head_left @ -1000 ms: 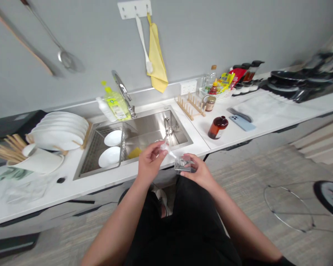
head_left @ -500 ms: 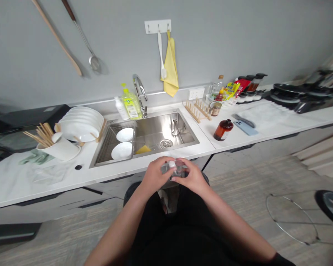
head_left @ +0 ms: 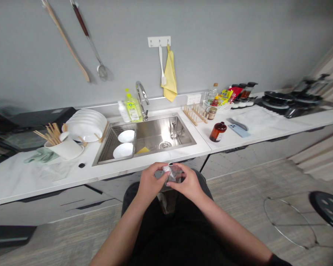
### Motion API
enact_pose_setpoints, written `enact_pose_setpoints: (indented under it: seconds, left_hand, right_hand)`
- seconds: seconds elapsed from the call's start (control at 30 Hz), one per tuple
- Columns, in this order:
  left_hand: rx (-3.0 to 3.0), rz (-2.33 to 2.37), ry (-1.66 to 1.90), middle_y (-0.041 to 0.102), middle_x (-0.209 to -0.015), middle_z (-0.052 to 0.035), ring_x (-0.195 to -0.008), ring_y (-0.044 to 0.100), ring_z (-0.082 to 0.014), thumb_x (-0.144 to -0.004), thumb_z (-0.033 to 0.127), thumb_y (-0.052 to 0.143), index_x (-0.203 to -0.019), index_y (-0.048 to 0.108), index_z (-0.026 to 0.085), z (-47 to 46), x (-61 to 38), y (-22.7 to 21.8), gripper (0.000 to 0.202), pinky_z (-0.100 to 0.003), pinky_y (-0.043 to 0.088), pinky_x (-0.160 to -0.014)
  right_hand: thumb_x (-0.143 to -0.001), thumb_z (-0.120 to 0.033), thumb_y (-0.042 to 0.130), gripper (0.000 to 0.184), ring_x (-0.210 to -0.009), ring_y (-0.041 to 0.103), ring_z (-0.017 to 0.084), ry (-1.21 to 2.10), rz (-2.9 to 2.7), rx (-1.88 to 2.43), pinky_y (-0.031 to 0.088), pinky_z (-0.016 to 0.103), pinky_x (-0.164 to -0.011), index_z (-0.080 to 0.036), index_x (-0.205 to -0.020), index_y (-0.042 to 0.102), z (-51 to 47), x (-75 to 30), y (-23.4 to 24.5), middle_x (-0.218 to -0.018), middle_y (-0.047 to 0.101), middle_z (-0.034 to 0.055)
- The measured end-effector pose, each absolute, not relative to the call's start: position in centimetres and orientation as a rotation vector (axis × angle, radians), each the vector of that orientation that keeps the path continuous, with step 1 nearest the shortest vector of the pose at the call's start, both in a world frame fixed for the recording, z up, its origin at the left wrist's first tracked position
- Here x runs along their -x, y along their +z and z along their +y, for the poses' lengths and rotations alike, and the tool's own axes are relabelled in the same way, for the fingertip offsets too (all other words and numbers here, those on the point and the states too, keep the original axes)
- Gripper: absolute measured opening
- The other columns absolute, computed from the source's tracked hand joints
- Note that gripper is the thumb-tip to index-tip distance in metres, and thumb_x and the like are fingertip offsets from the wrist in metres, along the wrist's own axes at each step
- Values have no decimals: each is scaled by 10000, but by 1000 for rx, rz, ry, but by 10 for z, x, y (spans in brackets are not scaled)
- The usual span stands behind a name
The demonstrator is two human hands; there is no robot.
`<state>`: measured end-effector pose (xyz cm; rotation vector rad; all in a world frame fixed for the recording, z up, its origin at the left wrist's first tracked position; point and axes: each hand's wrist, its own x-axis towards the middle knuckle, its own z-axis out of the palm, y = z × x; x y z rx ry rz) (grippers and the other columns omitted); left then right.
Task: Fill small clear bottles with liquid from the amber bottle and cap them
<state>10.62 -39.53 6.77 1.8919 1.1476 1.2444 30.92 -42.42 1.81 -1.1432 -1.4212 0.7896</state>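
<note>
My left hand (head_left: 152, 181) and my right hand (head_left: 187, 181) meet low in the view, just in front of the white counter's edge. My right hand grips a small clear square glass container (head_left: 174, 174) by its side. My left hand pinches a small white translucent item (head_left: 167, 169) and holds it against the top of the glass. My fingers partly hide both objects, so the item's exact shape is hard to tell.
A steel sink (head_left: 166, 127) lies beyond my hands, holding a wire rack with white plates (head_left: 123, 150) and a yellow sponge (head_left: 143, 150). A white plate stack (head_left: 86, 127), a chopstick mug (head_left: 65, 147), dish soap (head_left: 133, 109) and an amber bottle (head_left: 218, 132) stand around it.
My hands have come together, with the small white item now pressed to the glass. The whole view has levelled and drawn back, showing more of the wall and counter.
</note>
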Motion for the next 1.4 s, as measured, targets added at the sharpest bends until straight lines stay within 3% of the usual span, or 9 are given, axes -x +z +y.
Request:
enact_pose_setpoints:
  seconds: [0.2,0.37,0.57,0.67,0.77,0.93,1.13,1.27,1.4]
  left_hand:
    - [-2071,1384,1229,789,-867,11,-846,778,-215,-858,319,928,-933,713,240,-410,-107,82,240,-315,578,-815]
    - [-1988,1406,1181,785,-914,16,-850,774,-202,-853,309,907,-1001,674,246,-414,-109,81,283,-319,585,-843]
    - [-2104,1429,1023,795,-981,-9,-873,750,-217,-932,303,823,-1131,699,250,-413,-112,84,241,-331,552,-840]
    - [-2268,1436,823,800,-962,-36,-845,734,-231,-1036,320,730,-1059,728,242,-415,-115,92,81,-333,513,-798]
    - [-2348,1484,679,776,-884,-47,-820,725,-246,-1117,379,641,-986,734,236,-418,-117,98,215,-340,493,-771]
    - [-2426,1158,714,787,-1150,-95,-1094,746,-270,-1101,264,644,-1160,785,228,-414,-109,101,157,-396,576,-985]
    - [-2332,801,731,788,-1400,-54,-1291,727,-249,-1008,61,627,-1500,730,342,-407,-95,106,576,-438,562,-1182]
    - [-2338,808,748,678,-1593,-78,-1463,650,-272,-945,54,677,-1679,555,345,-413,-92,114,799,-483,507,-1287]
    - [-2408,1022,677,765,-1354,-97,-1244,740,-298,-973,208,774,-1485,694,269,-418,-95,121,521,-491,603,-1136]
  right_hand:
    - [-709,-330,1041,744,-848,811,247,667,-1541,1217,732,450,-828,-274,-1394,759,-441,-308,30,-1354,783,113]
    - [-704,-307,1036,750,-846,809,246,618,-1540,1229,725,441,-817,-269,-1397,752,-446,-307,30,-1359,785,114]
    - [-747,-270,999,709,-1096,808,332,469,-1601,1259,722,471,-905,-265,-1406,739,-449,-305,29,-1317,796,124]
    - [-792,-274,975,683,-1210,778,365,384,-1663,1231,711,518,-981,-264,-1426,721,-452,-306,29,-1321,797,132]
    - [-792,-285,986,690,-1224,773,367,373,-1675,1216,705,538,-1010,-260,-1426,715,-453,-307,30,-1323,799,129]
    - [-735,-277,1030,738,-1140,798,333,486,-1645,1245,715,487,-951,-259,-1408,726,-452,-313,33,-1326,791,119]
    - [-730,-312,1033,667,-1020,804,290,656,-1634,1168,719,441,-861,-263,-1338,764,-449,-320,35,-1290,798,107]
    - [-708,-309,1050,771,-941,802,267,716,-1618,1131,723,432,-820,-279,-1416,746,-449,-323,31,-1357,793,111]
    - [-710,-314,1050,782,-966,809,263,740,-1629,1126,726,426,-838,-272,-1426,741,-451,-325,31,-1362,788,109]
